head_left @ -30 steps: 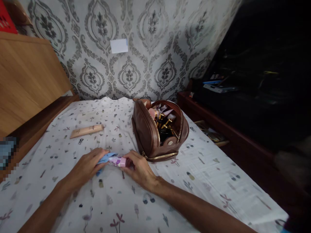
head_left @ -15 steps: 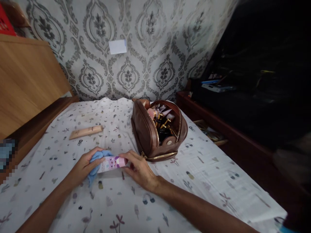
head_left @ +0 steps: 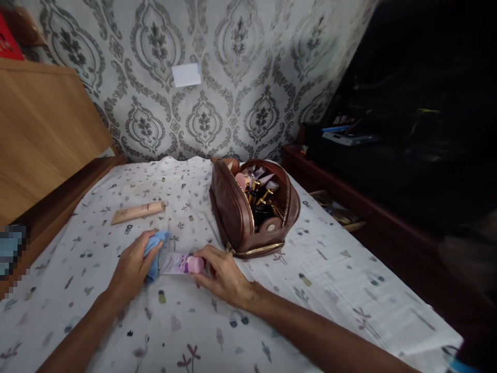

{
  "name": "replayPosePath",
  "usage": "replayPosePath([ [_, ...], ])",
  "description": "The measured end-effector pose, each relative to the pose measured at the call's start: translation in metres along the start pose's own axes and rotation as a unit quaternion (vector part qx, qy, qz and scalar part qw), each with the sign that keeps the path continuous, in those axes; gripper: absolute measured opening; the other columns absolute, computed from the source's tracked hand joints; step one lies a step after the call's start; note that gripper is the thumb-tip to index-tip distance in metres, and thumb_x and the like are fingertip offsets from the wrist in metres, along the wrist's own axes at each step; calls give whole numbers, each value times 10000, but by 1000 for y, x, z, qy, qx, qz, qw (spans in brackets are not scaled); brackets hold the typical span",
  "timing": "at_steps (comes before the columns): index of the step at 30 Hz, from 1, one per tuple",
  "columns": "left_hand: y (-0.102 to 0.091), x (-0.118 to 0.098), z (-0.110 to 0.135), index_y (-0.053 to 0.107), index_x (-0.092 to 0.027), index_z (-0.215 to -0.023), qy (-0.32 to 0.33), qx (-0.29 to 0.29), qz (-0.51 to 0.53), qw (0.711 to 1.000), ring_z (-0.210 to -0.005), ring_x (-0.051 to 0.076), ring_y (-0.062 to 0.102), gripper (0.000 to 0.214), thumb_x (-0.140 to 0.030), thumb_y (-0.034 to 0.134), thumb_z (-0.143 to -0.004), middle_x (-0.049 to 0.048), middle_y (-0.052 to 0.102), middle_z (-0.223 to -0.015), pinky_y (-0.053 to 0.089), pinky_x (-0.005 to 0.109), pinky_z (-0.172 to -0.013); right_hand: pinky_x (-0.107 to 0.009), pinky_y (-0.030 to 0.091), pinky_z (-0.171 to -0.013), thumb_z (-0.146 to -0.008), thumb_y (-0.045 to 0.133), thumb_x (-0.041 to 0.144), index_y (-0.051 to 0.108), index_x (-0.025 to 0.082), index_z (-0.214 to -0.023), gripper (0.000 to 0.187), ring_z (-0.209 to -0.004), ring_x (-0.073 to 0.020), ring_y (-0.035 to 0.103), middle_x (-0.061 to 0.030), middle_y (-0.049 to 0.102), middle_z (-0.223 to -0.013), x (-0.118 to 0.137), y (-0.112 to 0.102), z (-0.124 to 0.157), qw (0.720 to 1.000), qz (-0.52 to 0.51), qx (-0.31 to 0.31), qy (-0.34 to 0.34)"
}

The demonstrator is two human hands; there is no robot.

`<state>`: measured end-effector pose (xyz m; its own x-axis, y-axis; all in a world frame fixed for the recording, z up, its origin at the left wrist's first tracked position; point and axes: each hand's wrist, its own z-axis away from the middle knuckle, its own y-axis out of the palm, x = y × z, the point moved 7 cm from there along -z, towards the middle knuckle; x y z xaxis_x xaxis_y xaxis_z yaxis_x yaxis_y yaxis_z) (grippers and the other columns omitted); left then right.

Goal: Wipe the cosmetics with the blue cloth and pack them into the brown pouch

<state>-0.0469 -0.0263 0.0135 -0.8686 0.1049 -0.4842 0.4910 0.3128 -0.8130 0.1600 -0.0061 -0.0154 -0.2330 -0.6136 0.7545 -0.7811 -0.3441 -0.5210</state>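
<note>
A white and purple tube with a pink cap [head_left: 180, 263] lies crosswise between my hands, low over the printed sheet. My right hand [head_left: 225, 274] pinches it at the cap end, thumb below and fingers above. My left hand [head_left: 134, 261] is closed on a light blue cloth [head_left: 155, 254], which sits against the tube's flat end; whether the fingers also grip the tube through it is hidden. Beyond my left hand a beige tube [head_left: 139, 212] lies flat on the sheet. Past my right hand stands an unzipped brown makeup bag [head_left: 236, 217] packed with cosmetics.
A patterned sheet [head_left: 217, 331] covers the surface under my hands. At the left rises a wooden cabinet [head_left: 50, 114]; at the back is a papered wall [head_left: 233, 103]. On the right, a dark reddish wooden edge [head_left: 322, 181] runs alongside, with an open compartment [head_left: 341, 215] holding small items.
The tube has turned so its pink cap end faces me more. My left hand and the cloth have shifted slightly left, away from the tube's middle. The bag and beige tube stay put.
</note>
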Motion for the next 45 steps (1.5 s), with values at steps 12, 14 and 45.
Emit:
replayPosePath([
  [12,48,-73,40,195,-198,-1537,308,83,-52,946,-1278,306,555,599,-297,436,-997,181,543,-1406,515,454,-1029,-213,352,-552,-771,631,162,508,202,-751,131,-567,-95,417,62,493,-646,-6,-4,-3,997,-30,-35,67],
  [14,47,-70,35,287,-197,-1488,311,80,-58,945,-1192,291,611,510,-267,417,-1000,163,610,-1311,535,453,-992,-212,348,-551,-781,635,188,511,206,-770,125,-562,-94,413,71,478,-633,-7,-3,-3,996,-44,-26,80],
  [45,46,-39,26,450,-217,-766,-20,203,233,951,-490,112,415,344,-515,473,-937,-80,404,-550,364,226,-499,-271,489,-752,-729,772,573,667,165,-885,449,-745,-119,578,6,643,-810,-9,16,-7,858,-489,26,155],
])
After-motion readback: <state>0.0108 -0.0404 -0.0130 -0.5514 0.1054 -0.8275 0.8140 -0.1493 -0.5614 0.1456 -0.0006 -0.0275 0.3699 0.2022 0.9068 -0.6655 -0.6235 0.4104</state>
